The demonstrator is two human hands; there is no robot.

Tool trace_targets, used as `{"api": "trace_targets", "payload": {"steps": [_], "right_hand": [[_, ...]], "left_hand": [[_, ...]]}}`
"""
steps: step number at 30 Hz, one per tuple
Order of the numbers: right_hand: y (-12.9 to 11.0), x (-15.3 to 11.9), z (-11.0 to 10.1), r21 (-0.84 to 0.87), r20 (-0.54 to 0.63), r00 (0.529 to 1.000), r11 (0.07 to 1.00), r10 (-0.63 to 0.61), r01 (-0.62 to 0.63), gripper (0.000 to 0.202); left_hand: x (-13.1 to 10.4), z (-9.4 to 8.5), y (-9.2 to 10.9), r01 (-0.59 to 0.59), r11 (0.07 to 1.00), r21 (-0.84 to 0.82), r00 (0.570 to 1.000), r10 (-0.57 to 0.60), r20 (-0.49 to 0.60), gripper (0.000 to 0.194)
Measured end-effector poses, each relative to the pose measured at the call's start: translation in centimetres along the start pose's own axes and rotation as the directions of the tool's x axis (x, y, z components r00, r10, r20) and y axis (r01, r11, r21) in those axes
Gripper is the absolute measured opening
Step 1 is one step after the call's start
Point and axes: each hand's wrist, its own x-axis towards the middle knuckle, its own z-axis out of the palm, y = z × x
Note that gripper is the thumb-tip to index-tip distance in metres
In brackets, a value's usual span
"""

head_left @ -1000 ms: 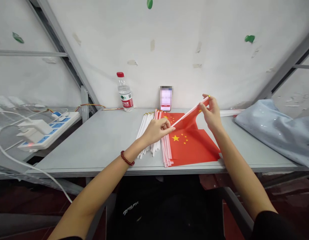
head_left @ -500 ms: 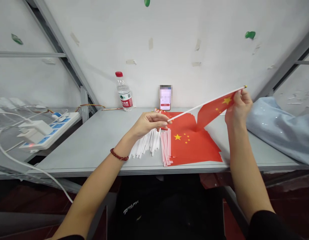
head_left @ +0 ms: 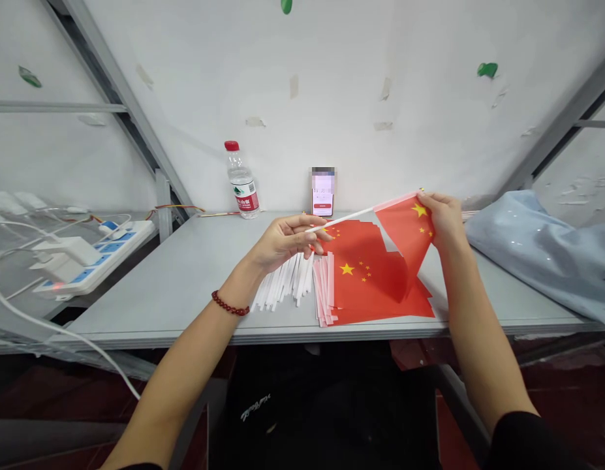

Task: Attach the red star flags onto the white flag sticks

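I have the left hand [head_left: 285,243] pinching the white stick's [head_left: 357,215] near end and the right hand [head_left: 445,219] gripping its red flag [head_left: 406,238] near the tip, above the stacked flags [head_left: 363,295].

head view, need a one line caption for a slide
Left hand and right hand hold a red flag on a white stick above stacked flags.

A thin, straight white stick [head_left: 348,217] slants up to the right, aloft, its upper part inside the pale edge sleeve of a rectangular red flag with yellow stars [head_left: 403,232]; the flag hangs bent and slack over a flat, uneven stack of red, yellow-starred flags [head_left: 371,294]; just left lies a loose row of slim white sticks [head_left: 285,282], ends uneven.
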Motion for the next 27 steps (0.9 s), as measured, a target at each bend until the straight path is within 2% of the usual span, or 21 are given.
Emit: {"api": "trace_targets", "payload": {"steps": [2, 4, 6, 8, 11, 13, 15, 17, 19, 20, 21, 23, 25, 26, 27], "right_hand": [[0.0, -0.3, 0.3, -0.065, 0.066, 0.991, 0.992, 0.116, -0.112, 0.027], [0.1, -0.9, 0.9, -0.155, 0.155, 0.963, 0.968, 0.221, -0.198, 0.027], [0.2, -1.8, 2.0, -0.235, 0.251, 0.915, 0.937, 0.315, -0.258, 0.026], [0.4, -3.0, 3.5, -0.290, 0.368, 0.841, 0.908, 0.396, -0.301, 0.025], [0.8, -4.7, 5.8, -0.376, 0.559, 0.694, 0.885, 0.454, -0.276, 0.027], [1.0, -5.5, 6.8, -0.444, 0.633, 0.622, 0.874, 0.461, -0.196, 0.030], [1.2, -6.0, 7.1, -0.463, 0.722, 0.537, 0.881, 0.436, -0.092, 0.033], [1.3, -6.2, 7.1, -0.410, 0.835, 0.392, 0.912, 0.385, -0.023, 0.036], [1.4, -6.4, 7.0, -0.329, 0.916, 0.239, 0.944, 0.323, -0.013, 0.038], [1.4, -6.6, 7.0, -0.299, 0.937, 0.186, 0.954, 0.296, -0.016, 0.038], [1.4, -6.7, 7.0, -0.283, 0.947, 0.154, 0.959, 0.282, -0.014, 0.039], [1.3, -7.0, 7.1, -0.285, 0.951, 0.127, 0.959, 0.281, 0.010, 0.042], [1.3, -7.1, 7.1, -0.299, 0.952, 0.076, 0.954, 0.296, 0.033, 0.045], [1.3, -7.1, 7.1, -0.304, 0.952, 0.031, 0.952, 0.303, 0.039, 0.046], [1.3, -7.1, 7.1, -0.308, 0.951, -0.022, 0.950, 0.309, 0.041, 0.045]], "left_hand": [[0.0, -0.2, 0.0, 0.001, 1.000, -0.028, 0.999, 0.000, 0.036, 0.036], [-0.1, -0.2, 0.0, 0.028, 1.000, -0.008, 0.995, -0.028, 0.092, 0.037], [-0.1, 0.1, 0.0, 0.084, 0.995, 0.056, 0.984, -0.092, 0.155, 0.043], [-0.2, 0.6, -0.2, 0.150, 0.979, 0.141, 0.962, -0.177, 0.208, 0.053], [-0.2, 1.2, -0.5, 0.207, 0.947, 0.247, 0.935, -0.265, 0.235, 0.065], [-0.2, 1.3, -0.7, 0.209, 0.934, 0.289, 0.917, -0.290, 0.275, 0.073], [-0.1, 1.2, -0.9, 0.207, 0.926, 0.316, 0.881, -0.317, 0.351, 0.082], [0.0, 0.9, -1.0, 0.207, 0.919, 0.336, 0.851, -0.338, 0.402, 0.078], [0.1, 0.7, -1.0, 0.196, 0.909, 0.368, 0.847, -0.346, 0.404, 0.063], [0.2, 0.7, -1.0, 0.189, 0.902, 0.389, 0.853, -0.347, 0.391, 0.054], [0.2, 0.8, -1.0, 0.184, 0.893, 0.410, 0.865, -0.345, 0.365, 0.047], [0.3, 1.0, -1.1, 0.186, 0.883, 0.432, 0.909, -0.322, 0.266, 0.037], [0.5, 1.1, -1.4, 0.196, 0.883, 0.426, 0.965, -0.250, 0.076, 0.028], [0.7, 0.9, -1.6, 0.197, 0.882, 0.429, 0.980, -0.192, -0.054, 0.025], [0.8, 0.6, -1.9, 0.192, 0.878, 0.439, 0.975, -0.120, -0.187, 0.022]]}}
